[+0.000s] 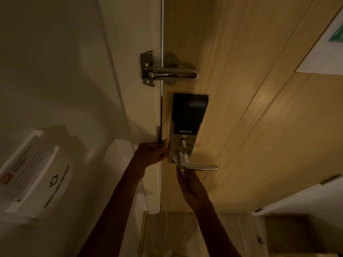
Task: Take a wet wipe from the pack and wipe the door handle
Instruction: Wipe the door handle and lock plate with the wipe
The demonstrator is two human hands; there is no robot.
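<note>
In dim light, the left hand (151, 152) presses curled fingers against the door edge beside the smart lock (187, 125). The right hand (191, 188) reaches from below and pinches a pale wet wipe (185, 158) at the base of the lever door handle (197, 166). The swing bar latch (167, 72) sits above.

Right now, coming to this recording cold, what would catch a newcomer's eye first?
The silver lever door handle low on the pale wooden door, under a black-topped lock plate marked SMART LOCK. Both hands meet there: the left hand at the door's edge, the right hand just below the lever with a pale wet wipe beside its base. Above, a silver swing-bar door guard bridges frame and door.
</note>
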